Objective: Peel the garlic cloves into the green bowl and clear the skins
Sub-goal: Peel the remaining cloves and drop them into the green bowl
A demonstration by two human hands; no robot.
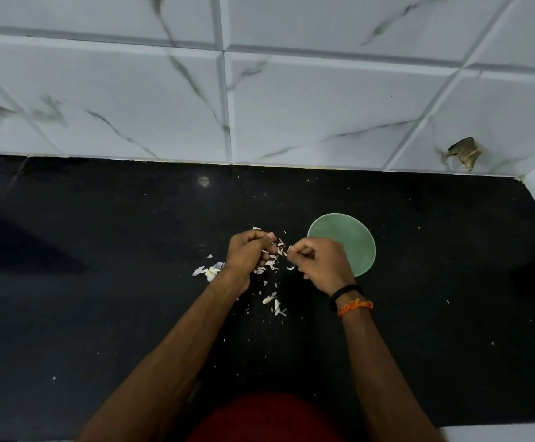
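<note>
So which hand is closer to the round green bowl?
The right hand. It overlaps the near-left edge of the round green bowl in this view. The left hand is further left, beyond the scattered white garlic skins.

We see dim, bluish light; the black counter (pixel 100 282) swallows detail, with a soft shadow at left. Wide-angle bending curves the tiled wall (pixel 260 90), whose left veins smear with blur.

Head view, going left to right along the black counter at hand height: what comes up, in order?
Clump of garlic skins → left hand → loose skin flakes between the hands → right hand → green bowl, partly behind the right hand.
</note>
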